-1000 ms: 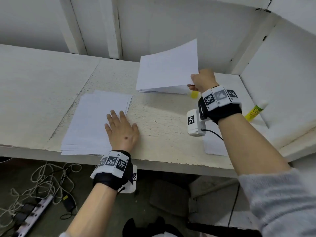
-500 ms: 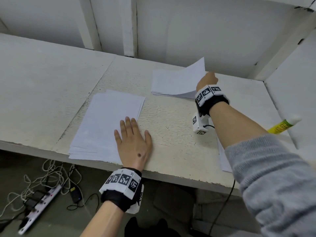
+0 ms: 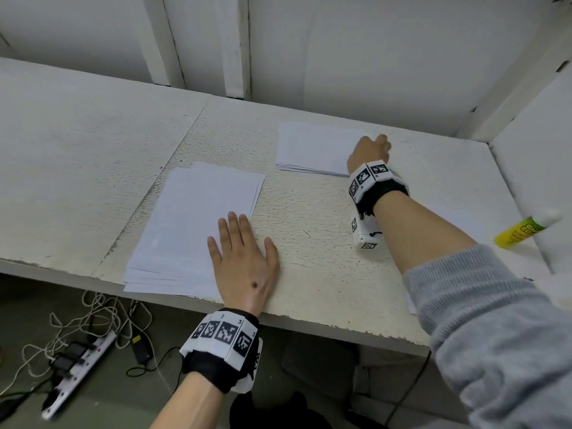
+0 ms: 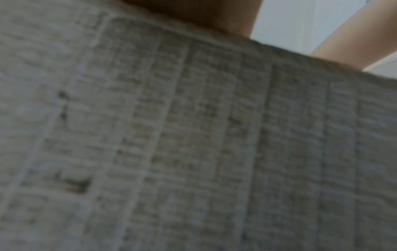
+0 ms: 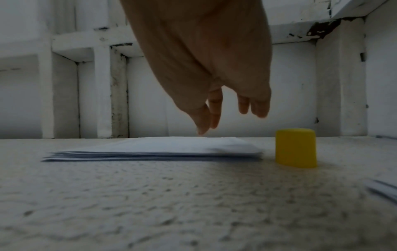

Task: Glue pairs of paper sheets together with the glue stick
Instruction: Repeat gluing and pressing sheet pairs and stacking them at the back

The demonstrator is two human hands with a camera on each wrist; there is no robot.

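A far stack of white sheets (image 3: 312, 150) lies flat on the white shelf (image 3: 77, 156). My right hand (image 3: 370, 150) hovers over its right end with fingers (image 5: 214, 108) straight and pointing down, just above the far stack (image 5: 154, 149), holding nothing. A near stack of sheets (image 3: 192, 230) lies at the front edge. My left hand (image 3: 244, 255) rests flat on its right corner, fingers spread. The yellow glue stick (image 3: 523, 230), uncapped, lies at the right by the side wall. Its yellow cap (image 5: 296, 147) stands just right of the far stack.
A side wall (image 3: 538, 144) closes the shelf at the right, a back wall with posts (image 3: 235, 48) behind. More paper (image 5: 384, 188) lies under my right forearm. Cables and a power strip (image 3: 77, 363) lie on the floor below. The left wrist view is a blurred surface.
My right hand has lowered the sheet it held upright onto the far stack and let it go. The left hand has stayed flat on the near stack.
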